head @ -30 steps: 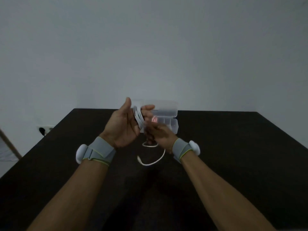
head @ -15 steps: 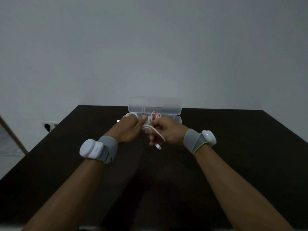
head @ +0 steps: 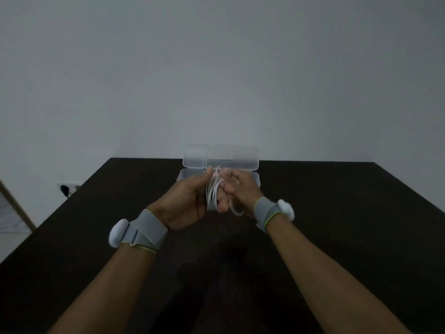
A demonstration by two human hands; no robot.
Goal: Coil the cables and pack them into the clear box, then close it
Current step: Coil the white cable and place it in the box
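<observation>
A white cable point(head: 212, 194) is wound in several loops around the fingers of my left hand point(head: 185, 203), which grips the coil above the dark table point(head: 337, 225). My right hand point(head: 238, 186) pinches the cable right beside the coil, and a short loose end curls below it. Behind both hands stands the clear box point(head: 190, 175) with its lid point(head: 231, 156) raised; something reddish shows faintly near its front edge, mostly hidden by my fingers.
The table's far edge meets a plain grey wall. A wall socket with a dark plug point(head: 65, 189) sits at the left, and a slanted wooden strip point(head: 16, 208) crosses the left edge. Grey bands with white pods wrap both wrists.
The loose tail that trailed on the table has been wound up onto the coil. Both hands have turned and come together in front of the box.
</observation>
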